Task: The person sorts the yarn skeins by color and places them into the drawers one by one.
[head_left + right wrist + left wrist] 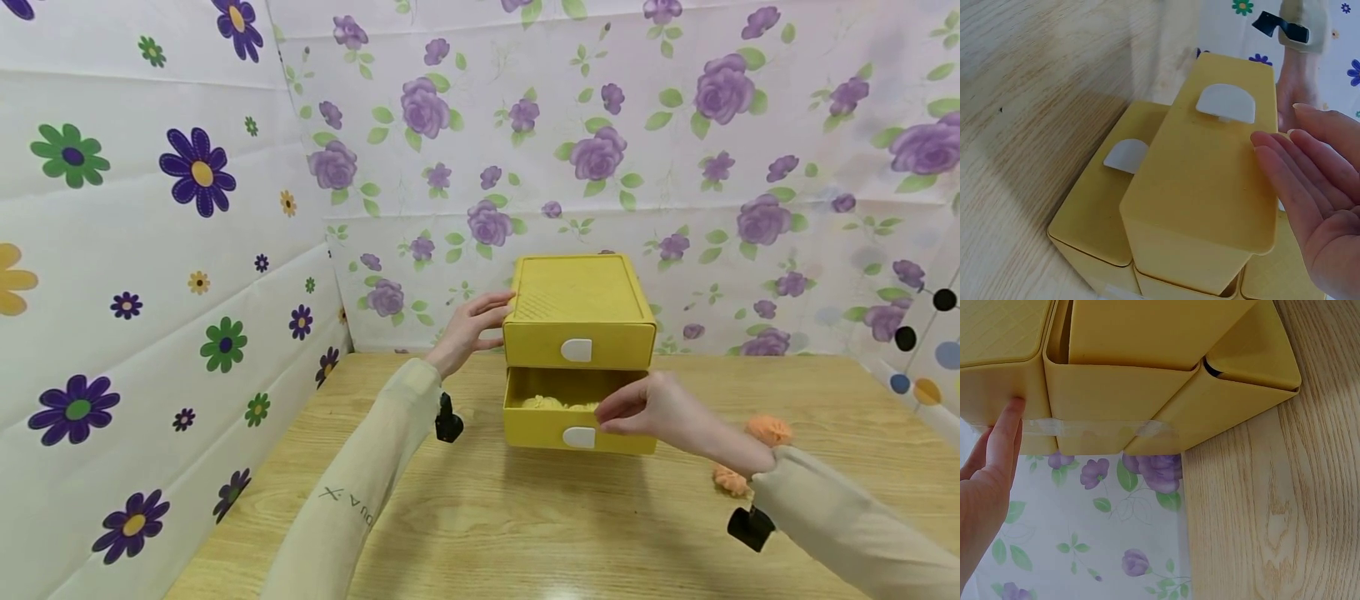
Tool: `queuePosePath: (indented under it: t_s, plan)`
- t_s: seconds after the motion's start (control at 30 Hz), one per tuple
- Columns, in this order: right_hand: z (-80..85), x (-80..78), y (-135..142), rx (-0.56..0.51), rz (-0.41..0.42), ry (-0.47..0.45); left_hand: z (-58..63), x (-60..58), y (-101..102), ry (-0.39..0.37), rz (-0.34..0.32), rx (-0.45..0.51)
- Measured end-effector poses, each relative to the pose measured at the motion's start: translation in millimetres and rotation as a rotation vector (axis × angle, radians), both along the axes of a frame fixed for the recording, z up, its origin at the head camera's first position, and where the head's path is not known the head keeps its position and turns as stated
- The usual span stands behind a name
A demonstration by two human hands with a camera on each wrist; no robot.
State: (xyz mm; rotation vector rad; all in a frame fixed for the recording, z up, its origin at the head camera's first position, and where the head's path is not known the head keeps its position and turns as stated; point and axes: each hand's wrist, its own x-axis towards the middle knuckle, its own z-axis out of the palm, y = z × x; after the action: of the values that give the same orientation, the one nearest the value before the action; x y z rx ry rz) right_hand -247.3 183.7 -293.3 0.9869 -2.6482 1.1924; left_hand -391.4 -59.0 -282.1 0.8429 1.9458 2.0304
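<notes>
A yellow drawer cabinet (585,287) stands on the table against the back wall. Its middle drawer (525,427) is pulled out, with a white tab handle on the front and pale yellow ruffled pieces (542,402) inside. My left hand (474,327) rests its extended fingers against the left side of the upper tier, one fingertip pressed there in the left wrist view. Over the front right of the pulled-out drawer is my right hand (648,407), fingertips right at the rim. The right wrist view shows its fingers loosely extended, thumb apart, nothing between them.
Two peach ruffled pieces, one farther back (768,429) and one nearer (730,481), lie on the wooden table (495,533) beside my right forearm. Clear tape (1041,427) runs across the cabinet's side. Below the pulled-out drawer sits a bottom drawer (1094,212). Flowered sheets cover the walls.
</notes>
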Motion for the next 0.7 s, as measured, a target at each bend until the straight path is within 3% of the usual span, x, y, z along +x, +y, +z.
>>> queuePosePath:
  t_s: [0.3,0.5,0.7]
  plan:
    - [-15.5,-6.1,1.9,0.025,-0.008,-0.051,0.5,0.1,0.7,0.015,-0.012,-0.008]
    - [-30.2,-11.2,2.5,0.024,-0.066,-0.054,0.6,0.5,1.1,0.011,-0.003,-0.012]
    - [-38.5,-10.9,0.0,0.038,-0.082,0.053,1.4,1.8,0.8,0.011,0.005,-0.018]
